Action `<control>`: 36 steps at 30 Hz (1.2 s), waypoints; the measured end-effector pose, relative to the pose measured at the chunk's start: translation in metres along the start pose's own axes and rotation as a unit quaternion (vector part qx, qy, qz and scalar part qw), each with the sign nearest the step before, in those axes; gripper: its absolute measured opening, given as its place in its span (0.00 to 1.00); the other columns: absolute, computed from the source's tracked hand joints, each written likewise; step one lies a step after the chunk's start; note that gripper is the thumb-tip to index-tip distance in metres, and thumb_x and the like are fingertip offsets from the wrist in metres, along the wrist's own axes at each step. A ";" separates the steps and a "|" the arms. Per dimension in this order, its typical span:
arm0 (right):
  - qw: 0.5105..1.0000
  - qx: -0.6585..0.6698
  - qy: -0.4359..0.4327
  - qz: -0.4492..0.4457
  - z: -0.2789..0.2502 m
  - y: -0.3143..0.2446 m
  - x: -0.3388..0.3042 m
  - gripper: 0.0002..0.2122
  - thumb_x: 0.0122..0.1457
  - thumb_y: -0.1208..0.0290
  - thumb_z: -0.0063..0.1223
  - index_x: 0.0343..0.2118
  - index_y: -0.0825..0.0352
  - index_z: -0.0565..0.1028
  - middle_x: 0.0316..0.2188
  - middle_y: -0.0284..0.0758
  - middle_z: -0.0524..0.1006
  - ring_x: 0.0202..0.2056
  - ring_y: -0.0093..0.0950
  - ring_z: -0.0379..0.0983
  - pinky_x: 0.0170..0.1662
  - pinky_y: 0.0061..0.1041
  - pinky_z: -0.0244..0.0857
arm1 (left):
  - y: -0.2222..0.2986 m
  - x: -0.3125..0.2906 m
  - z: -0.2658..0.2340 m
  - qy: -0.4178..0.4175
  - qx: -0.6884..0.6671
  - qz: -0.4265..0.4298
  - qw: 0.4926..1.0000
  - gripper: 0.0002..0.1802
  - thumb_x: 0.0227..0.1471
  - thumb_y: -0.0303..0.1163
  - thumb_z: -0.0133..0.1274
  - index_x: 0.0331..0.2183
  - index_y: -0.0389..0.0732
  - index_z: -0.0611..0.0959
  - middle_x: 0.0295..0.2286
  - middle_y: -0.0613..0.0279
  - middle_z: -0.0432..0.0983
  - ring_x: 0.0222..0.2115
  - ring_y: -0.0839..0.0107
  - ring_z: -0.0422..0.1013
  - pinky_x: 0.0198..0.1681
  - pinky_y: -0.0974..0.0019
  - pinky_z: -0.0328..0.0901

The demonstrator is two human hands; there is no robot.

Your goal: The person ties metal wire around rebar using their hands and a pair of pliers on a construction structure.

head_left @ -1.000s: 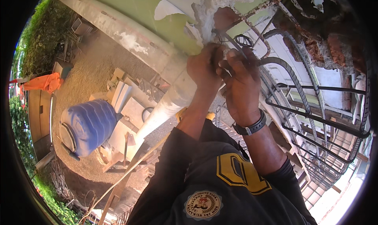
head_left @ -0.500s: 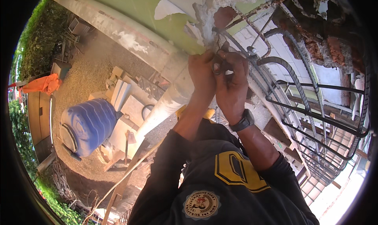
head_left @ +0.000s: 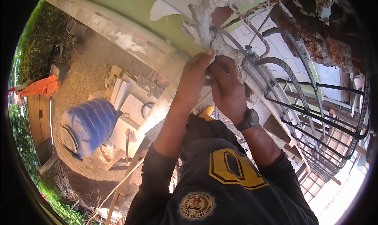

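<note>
My left hand [head_left: 191,80] is raised beside the broken concrete edge [head_left: 201,22], thumb and fingers pinched together. Close against it, my right hand [head_left: 229,93] has its fingers curled in, fingertips near those of the left. A thin dark line, perhaps wire, shows just above the fingertips; what the fingers hold is hidden. Right of my hands runs a cage of ribbed steel rebar [head_left: 289,69] with bent hoops, its near bars close to my right fingers. A dark watch [head_left: 248,119] sits on my right wrist.
A pale pipe-like column [head_left: 118,34] runs along the green wall [head_left: 134,6]. Below left are a blue barrel [head_left: 88,124], an orange cloth [head_left: 41,86], boards and gravel ground. Broken brick [head_left: 338,59] and rusty bars jut out at upper right.
My hands have shifted slightly, the left one moving left and down. The fingers of my right hand have turned and curled differently; the gap between the wrists is wider.
</note>
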State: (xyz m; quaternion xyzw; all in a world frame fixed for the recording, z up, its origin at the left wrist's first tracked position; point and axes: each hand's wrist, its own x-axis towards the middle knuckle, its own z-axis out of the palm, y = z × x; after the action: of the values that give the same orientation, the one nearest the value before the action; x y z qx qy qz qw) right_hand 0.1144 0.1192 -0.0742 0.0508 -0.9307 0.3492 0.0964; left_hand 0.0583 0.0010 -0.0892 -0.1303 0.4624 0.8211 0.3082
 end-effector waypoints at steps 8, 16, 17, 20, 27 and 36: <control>0.956 0.155 0.136 0.208 0.008 -0.013 0.038 0.12 0.62 0.73 0.50 0.46 0.74 0.72 0.36 0.45 0.77 0.35 0.37 0.77 0.39 0.32 0.69 | -0.001 0.009 -0.013 -0.010 0.165 0.039 0.985 0.16 0.62 0.42 0.50 0.40 0.38 0.79 0.22 0.74 0.68 0.20 0.83 0.61 0.23 0.74 0.58; 0.964 0.129 0.124 0.199 0.006 -0.003 0.066 0.14 0.63 0.66 0.52 0.44 0.72 0.74 0.33 0.49 0.79 0.30 0.42 0.77 0.36 0.35 0.69 | -0.010 0.011 0.000 0.042 0.308 0.192 0.931 0.17 0.64 0.37 0.45 0.43 0.32 0.78 0.29 0.62 0.77 0.28 0.74 0.71 0.33 0.69 0.65; 0.962 0.136 0.125 0.201 0.009 -0.006 0.069 0.14 0.63 0.66 0.52 0.44 0.72 0.74 0.33 0.49 0.79 0.30 0.42 0.77 0.37 0.35 0.69 | -0.011 0.012 0.001 0.052 0.341 0.214 0.914 0.17 0.64 0.37 0.45 0.43 0.32 0.77 0.31 0.59 0.78 0.30 0.72 0.73 0.35 0.67 0.66; 0.976 0.112 0.120 0.146 0.006 -0.010 0.061 0.12 0.62 0.68 0.54 0.44 0.71 0.75 0.34 0.48 0.79 0.32 0.42 0.77 0.38 0.35 0.69 | -0.009 0.006 0.003 0.048 0.365 0.155 0.917 0.18 0.63 0.37 0.46 0.43 0.30 0.77 0.38 0.51 0.79 0.37 0.63 0.75 0.43 0.61 0.67; 0.988 -0.067 0.124 0.059 -0.046 -0.015 -0.053 0.10 0.60 0.81 0.51 0.44 0.68 0.75 0.40 0.42 0.76 0.41 0.41 0.73 0.45 0.36 0.67 | -0.009 0.013 0.002 -0.021 0.129 0.107 0.986 0.16 0.61 0.37 0.45 0.40 0.35 0.80 0.22 0.65 0.72 0.19 0.78 0.65 0.23 0.72 0.60; 0.953 -0.133 0.245 0.120 -0.081 0.007 -0.110 0.09 0.63 0.79 0.46 0.45 0.71 0.72 0.44 0.45 0.74 0.47 0.44 0.70 0.50 0.38 0.64 | -0.016 0.019 0.013 0.091 0.147 0.200 0.964 0.15 0.61 0.39 0.49 0.33 0.38 0.85 0.17 0.78 0.60 0.18 0.88 0.50 0.21 0.77 0.47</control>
State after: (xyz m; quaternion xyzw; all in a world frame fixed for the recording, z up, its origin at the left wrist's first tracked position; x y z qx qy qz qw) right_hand 0.2323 0.1807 -0.0428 -0.1615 -0.9157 0.2326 0.2852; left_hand 0.0549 0.0250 -0.1025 -0.0627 0.6211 0.7734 0.1101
